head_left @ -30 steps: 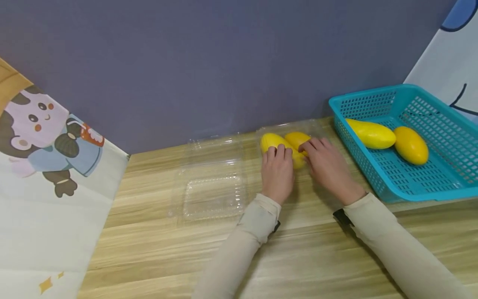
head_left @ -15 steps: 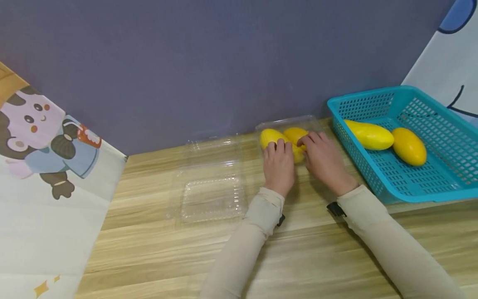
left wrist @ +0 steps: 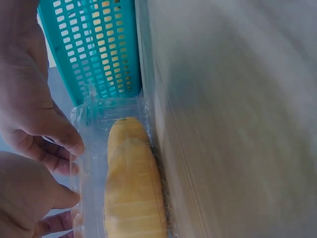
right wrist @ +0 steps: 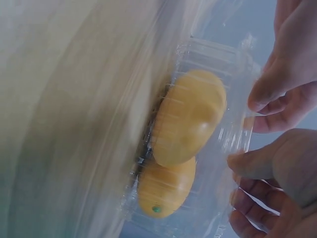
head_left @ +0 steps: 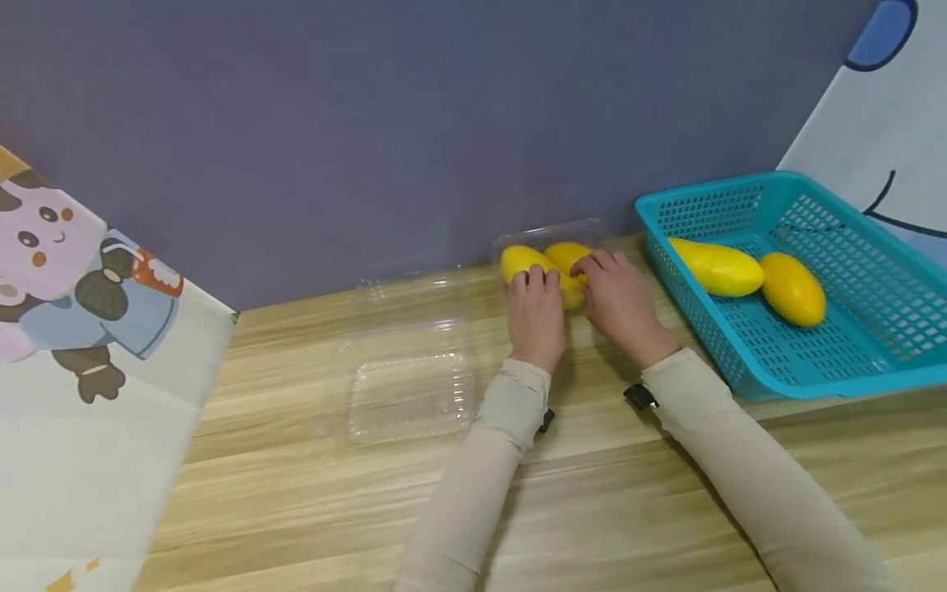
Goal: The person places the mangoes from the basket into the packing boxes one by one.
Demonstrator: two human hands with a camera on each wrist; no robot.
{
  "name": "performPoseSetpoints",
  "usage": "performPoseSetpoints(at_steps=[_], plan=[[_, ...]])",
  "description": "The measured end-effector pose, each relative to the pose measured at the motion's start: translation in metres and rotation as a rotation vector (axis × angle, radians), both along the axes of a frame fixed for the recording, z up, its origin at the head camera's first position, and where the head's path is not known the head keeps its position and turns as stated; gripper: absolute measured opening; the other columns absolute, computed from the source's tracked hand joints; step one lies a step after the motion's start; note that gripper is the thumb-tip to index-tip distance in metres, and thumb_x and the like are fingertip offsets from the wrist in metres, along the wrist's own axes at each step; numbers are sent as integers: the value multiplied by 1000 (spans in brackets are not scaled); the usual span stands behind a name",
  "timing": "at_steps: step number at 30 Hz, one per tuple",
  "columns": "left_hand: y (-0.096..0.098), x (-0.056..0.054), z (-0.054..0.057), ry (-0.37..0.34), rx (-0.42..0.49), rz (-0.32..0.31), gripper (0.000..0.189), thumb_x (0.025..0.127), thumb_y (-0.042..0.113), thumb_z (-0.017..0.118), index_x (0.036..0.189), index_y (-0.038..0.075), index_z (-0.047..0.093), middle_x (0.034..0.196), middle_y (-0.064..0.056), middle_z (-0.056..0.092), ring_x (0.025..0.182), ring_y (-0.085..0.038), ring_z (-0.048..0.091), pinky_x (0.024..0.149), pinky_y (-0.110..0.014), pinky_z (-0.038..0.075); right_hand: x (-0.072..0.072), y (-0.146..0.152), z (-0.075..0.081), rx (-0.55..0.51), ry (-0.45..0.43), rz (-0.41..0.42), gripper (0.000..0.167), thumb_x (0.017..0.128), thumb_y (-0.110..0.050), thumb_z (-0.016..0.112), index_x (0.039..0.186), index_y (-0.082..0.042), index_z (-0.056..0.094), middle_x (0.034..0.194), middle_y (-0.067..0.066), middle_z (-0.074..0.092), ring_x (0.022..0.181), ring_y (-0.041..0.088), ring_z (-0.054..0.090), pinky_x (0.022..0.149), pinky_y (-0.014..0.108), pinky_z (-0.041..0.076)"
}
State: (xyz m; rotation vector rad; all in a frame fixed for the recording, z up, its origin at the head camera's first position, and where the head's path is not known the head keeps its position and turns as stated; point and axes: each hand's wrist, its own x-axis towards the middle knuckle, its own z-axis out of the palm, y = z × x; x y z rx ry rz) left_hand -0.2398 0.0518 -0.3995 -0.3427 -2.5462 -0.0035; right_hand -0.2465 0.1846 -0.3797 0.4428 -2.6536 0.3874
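Observation:
A clear plastic clamshell box [head_left: 584, 226] with two yellow mangoes, one [head_left: 518, 259] at left and another [head_left: 565, 253] at right, stands close to the back wall. Both mangoes show through the plastic in the right wrist view, the lower mango [right wrist: 166, 188] with a green tip. My left hand [head_left: 536, 316] pinches the box's front rim between thumb and fingers. Beside it, my right hand [head_left: 621, 300] pinches the same rim farther right. In the left wrist view the right hand [left wrist: 34, 99] appears above the left hand [left wrist: 29, 193], both at the box's edge.
A blue-green basket [head_left: 806, 386] at right holds a long yellow fruit [head_left: 721, 267] and a mango [head_left: 792, 288]. Another clear clamshell box [head_left: 410, 399] lies unfolded on the wooden table [head_left: 281, 485] at left. A grey-blue wall [head_left: 355, 148] rises behind.
Both hands and the box with the mangoes have moved slightly up in the head view, farther away or higher. The whole view has shifted a little, so the scene sits farther left.

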Motion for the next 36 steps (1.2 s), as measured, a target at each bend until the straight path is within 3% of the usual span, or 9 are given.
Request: performPoseSetpoints(at_steps=[4, 10, 17, 27, 36], plan=[[-2, -1, 2, -25, -15, -10, 20, 99, 15, 56, 117, 18, 64, 110, -1, 57, 102, -19, 49, 96, -28, 42, -4, -1, 0, -18, -1, 3, 22, 87, 4, 66, 108, 0, 66, 109, 20, 64, 103, 41, 55, 96, 50, 46], [-3, 0, 4, -34, 3, -26, 23, 98, 14, 55, 120, 17, 63, 113, -2, 58, 106, -20, 49, 100, -29, 41, -6, 0, 0, -26, -2, -1, 22, 88, 2, 66, 110, 0, 66, 112, 20, 64, 105, 41, 54, 97, 50, 45], [-2, 1, 8, -77, 47, -41, 25, 94, 24, 61, 117, 17, 64, 114, -1, 58, 109, -21, 50, 103, -29, 40, -3, 1, 3, -17, 11, -12, 22, 88, 0, 68, 110, -1, 67, 112, 19, 64, 105, 40, 54, 99, 48, 45], [0, 8, 15, -149, -4, -17, 31, 95, 31, 56, 120, 13, 63, 115, -3, 59, 111, -22, 49, 105, -32, 36, -4, 0, 1, -33, 22, 17, 22, 89, 1, 65, 111, 1, 67, 111, 20, 64, 106, 40, 54, 101, 48, 43], [3, 20, 27, -68, 80, -33, 32, 94, 33, 59, 121, 15, 63, 114, -4, 60, 111, -23, 51, 102, -31, 40, 4, 0, 3, -108, 13, 34, 23, 86, -2, 70, 109, 2, 68, 108, 20, 65, 104, 39, 56, 98, 50, 46]])
